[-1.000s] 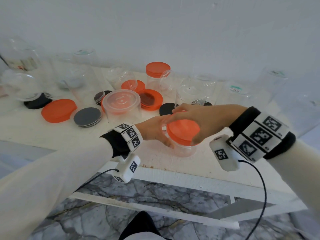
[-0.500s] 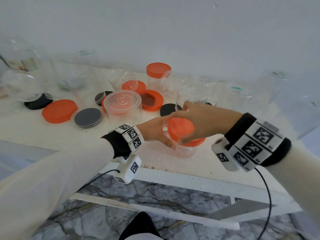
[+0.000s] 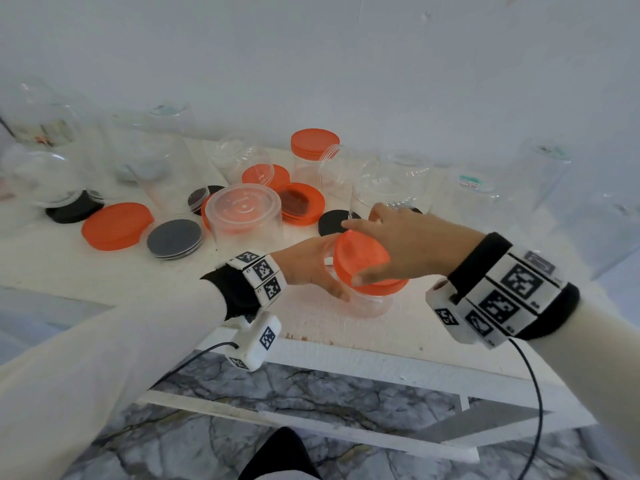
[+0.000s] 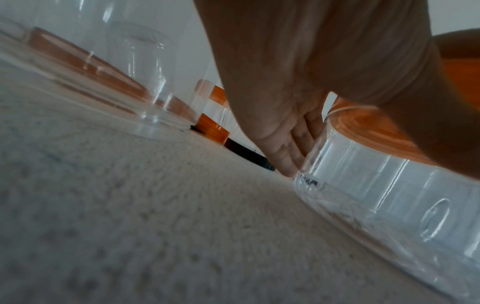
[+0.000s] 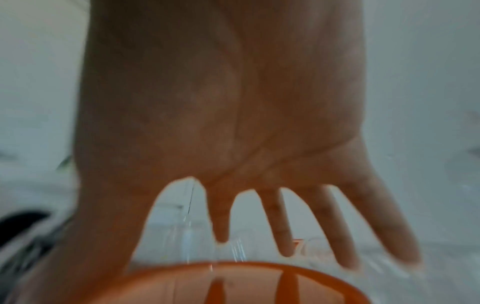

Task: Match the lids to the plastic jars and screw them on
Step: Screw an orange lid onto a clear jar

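Note:
A short clear jar [image 3: 370, 304] stands near the white table's front edge, with an orange lid [image 3: 356, 254] sitting tilted on its mouth. My left hand [image 3: 311, 268] grips the jar's left side, fingers curled behind it and thumb in front. In the left wrist view that hand [image 4: 285, 82] wraps the jar [image 4: 389, 185] just under the lid [image 4: 376, 127]. My right hand [image 3: 408, 247] lies over the lid, thumb on its near rim. The blurred right wrist view shows this hand [image 5: 221, 102] with fingers straight and spread above the lid [image 5: 233, 283].
Behind the hands lie loose lids: a large orange one [image 3: 116, 225], a grey one [image 3: 174, 239], a black one [image 3: 332, 221]. An upturned clear jar [image 3: 242, 216] stands mid-table, a capped jar [image 3: 314, 143] and several tall clear jars behind it. The table's edge [image 3: 346, 344] is close below.
My right hand turned on the orange lid, then its curled fingers straightened and spread. The lid now sits more tilted. The left hand kept its hold on the jar.

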Demonstrator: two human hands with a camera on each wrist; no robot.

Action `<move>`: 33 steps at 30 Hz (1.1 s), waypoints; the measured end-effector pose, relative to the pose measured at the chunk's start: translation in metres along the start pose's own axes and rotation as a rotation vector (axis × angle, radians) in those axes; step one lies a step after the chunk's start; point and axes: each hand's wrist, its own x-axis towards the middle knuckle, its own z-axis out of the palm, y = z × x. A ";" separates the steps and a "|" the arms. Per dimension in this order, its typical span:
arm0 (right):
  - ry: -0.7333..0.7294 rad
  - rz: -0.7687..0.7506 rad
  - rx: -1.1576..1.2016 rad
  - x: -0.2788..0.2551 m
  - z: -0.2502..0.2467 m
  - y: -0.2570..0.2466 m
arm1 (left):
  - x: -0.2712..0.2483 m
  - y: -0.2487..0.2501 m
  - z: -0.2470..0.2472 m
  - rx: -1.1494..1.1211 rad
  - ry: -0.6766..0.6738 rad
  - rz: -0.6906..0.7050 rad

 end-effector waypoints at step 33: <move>0.015 -0.039 0.090 -0.001 -0.002 0.003 | -0.011 0.016 0.000 -0.041 -0.036 -0.041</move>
